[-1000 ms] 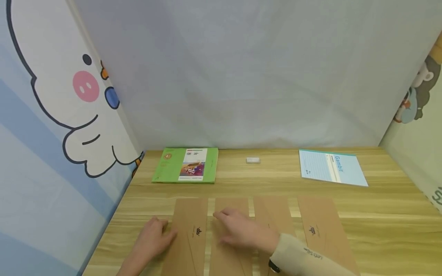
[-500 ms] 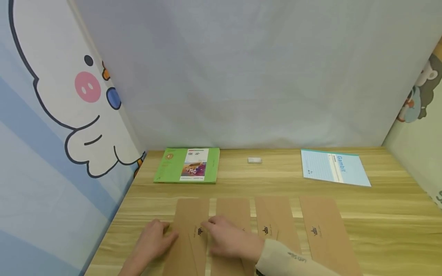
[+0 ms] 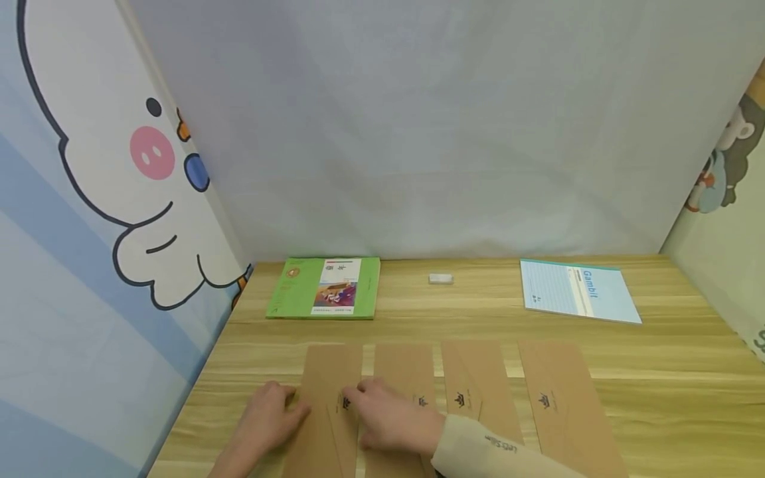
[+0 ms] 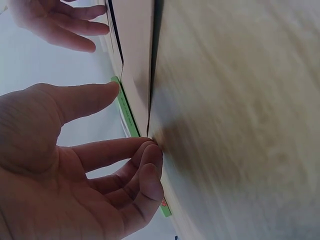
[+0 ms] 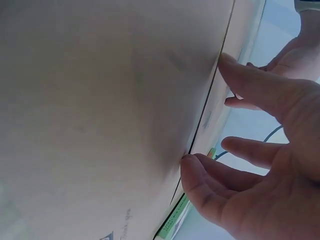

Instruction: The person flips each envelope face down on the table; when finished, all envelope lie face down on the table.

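Note:
Several brown kraft envelopes with small black crown prints lie in a row on the wooden table, long sides toward me. At the left side of the leftmost envelope point(image 3: 317, 372) is my left hand point(image 3: 267, 415); its thumb touches the edge. In the left wrist view my left hand point(image 4: 75, 170) has bent fingertips resting down by the envelope's edge, thumb apart. My right hand point(image 3: 388, 411) reaches over the second envelope point(image 3: 403, 362), fingertips at the leftmost one's right edge near its crown. In the right wrist view, thumb and fingertips of my right hand point(image 5: 280, 195) touch an envelope edge, well spread apart.
To the right lie a third envelope point(image 3: 481, 372) and a fourth-placed envelope point(image 3: 562, 385). Along the back of the table point(image 3: 669, 345) are a green book point(image 3: 287, 292), a white eraser point(image 3: 441, 279) and a light blue notebook point(image 3: 546, 285). A pale curtain stands behind.
My right hand has moved left from the second envelope to the right edge of the leftmost one, baring the third envelope's crown print. My left hand stays nearly in place.

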The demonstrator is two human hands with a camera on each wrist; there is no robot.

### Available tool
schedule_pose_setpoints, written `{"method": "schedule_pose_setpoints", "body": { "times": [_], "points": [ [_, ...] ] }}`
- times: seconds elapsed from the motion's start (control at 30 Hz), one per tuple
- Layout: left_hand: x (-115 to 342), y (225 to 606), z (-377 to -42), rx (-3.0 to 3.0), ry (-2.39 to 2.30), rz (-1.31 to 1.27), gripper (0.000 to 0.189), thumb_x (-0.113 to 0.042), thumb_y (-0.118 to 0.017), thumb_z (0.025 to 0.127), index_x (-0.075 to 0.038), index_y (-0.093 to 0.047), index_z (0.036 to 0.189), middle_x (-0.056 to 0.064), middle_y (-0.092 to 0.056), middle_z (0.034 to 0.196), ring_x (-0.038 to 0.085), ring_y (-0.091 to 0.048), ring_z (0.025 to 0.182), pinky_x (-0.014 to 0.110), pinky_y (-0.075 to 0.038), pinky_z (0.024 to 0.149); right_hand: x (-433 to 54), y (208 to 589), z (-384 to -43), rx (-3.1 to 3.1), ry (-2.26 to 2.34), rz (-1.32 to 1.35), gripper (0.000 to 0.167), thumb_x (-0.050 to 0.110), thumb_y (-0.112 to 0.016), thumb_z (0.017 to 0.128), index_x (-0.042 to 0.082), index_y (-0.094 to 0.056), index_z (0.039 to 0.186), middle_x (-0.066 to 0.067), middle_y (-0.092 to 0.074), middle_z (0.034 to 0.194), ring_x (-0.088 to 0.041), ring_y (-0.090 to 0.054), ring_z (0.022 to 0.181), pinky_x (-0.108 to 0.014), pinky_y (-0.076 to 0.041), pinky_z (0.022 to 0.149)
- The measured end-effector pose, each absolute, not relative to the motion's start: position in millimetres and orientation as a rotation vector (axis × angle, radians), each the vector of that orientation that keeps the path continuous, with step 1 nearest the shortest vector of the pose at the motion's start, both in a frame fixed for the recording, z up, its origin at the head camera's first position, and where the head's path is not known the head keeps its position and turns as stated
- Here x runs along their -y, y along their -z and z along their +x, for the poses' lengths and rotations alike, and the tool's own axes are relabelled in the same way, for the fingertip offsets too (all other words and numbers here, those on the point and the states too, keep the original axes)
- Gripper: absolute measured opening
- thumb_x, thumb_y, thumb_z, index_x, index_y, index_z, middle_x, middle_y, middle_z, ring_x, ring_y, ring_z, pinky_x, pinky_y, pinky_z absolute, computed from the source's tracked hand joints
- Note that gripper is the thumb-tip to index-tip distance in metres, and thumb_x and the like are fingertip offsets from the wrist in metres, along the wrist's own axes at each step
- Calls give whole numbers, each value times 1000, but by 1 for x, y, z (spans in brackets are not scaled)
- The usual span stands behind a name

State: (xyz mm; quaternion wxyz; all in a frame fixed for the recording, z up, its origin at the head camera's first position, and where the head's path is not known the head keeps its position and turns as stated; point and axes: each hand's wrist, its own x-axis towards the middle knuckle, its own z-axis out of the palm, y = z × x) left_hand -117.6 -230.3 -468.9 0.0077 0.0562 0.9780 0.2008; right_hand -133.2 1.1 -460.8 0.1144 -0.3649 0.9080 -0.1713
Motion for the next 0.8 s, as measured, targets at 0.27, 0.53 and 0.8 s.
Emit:
{"method": "schedule_pose_setpoints", "body": {
  "times": [0.27, 0.53, 0.8],
  "points": [
    [230, 469, -117, -3088, -625, 193, 28, -24, -75, 80, 0, -72, 94, 4, -53, 74, 21, -52, 70, 42, -45, 66, 4, 459, -139, -2661, 472, -1027, 69, 18, -87, 65, 14, -53, 126, -6, -59, 109, -16, -52, 94, -27, -48, 75],
    [227, 466, -119, -3043, -623, 175, 35, -23, -75, 81, 6, -70, 99, 7, -56, 79, 19, -51, 72, 43, -47, 68, 6, 456, -137, -2668, 471, -1008, 68, 18, -85, 67, 14, -52, 126, -7, -58, 106, -18, -52, 92, -28, -49, 73],
    [225, 468, -119, -3064, -631, 180, 37, -22, -76, 80, 9, -69, 99, 10, -56, 81, 23, -54, 76, 45, -48, 70, 7, 454, -136, -2652, 467, -1002, 68, 17, -84, 68, 13, -50, 128, -9, -58, 107, -18, -53, 94, -28, -49, 76]
  ]
}}
